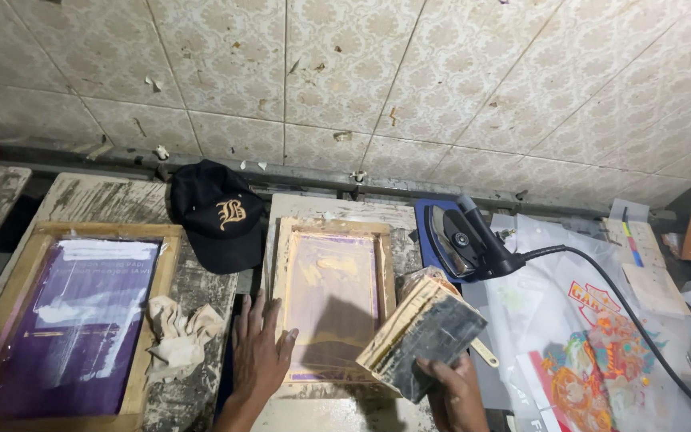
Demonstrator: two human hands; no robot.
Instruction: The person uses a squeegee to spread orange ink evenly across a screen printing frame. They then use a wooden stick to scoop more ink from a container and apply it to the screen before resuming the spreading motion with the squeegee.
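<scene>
Pressing my left hand (259, 352) flat with fingers spread, I hold down the near left corner of the small wooden screen frame (333, 298), which lies flat on the worktop (337, 210) in the middle of the scene. My right hand (455, 390) is closed around a wooden-backed squeegee (423, 334), gripping it from below and holding it tilted just above the frame's near right corner. Left of my left hand lies a crumpled stained rag (177, 332), and beyond it a larger wooden frame with a purple screen (80, 320). A black cap (216, 212) sits on the far side between the two frames. To the right, a black iron (464, 240) stands on its heel on a blue pad, its cord (633, 320) trailing across printed sheets (581, 360).
</scene>
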